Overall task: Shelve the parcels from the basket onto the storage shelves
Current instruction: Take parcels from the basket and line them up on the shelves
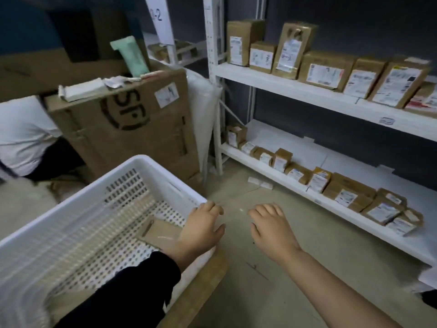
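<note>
Resting left hand [203, 227] on basket [132, 165]

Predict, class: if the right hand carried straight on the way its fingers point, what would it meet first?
The right hand hangs empty, fingers pointing forward and down. It would probably meet bare floor first, before the lower shelf; depth is uncertain.

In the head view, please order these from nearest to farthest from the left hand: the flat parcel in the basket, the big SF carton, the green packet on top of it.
From the left hand:
1. Flat parcel, in the white basket, just beside it.
2. SF carton, behind the basket.
3. Green packet, standing above the carton.
</note>
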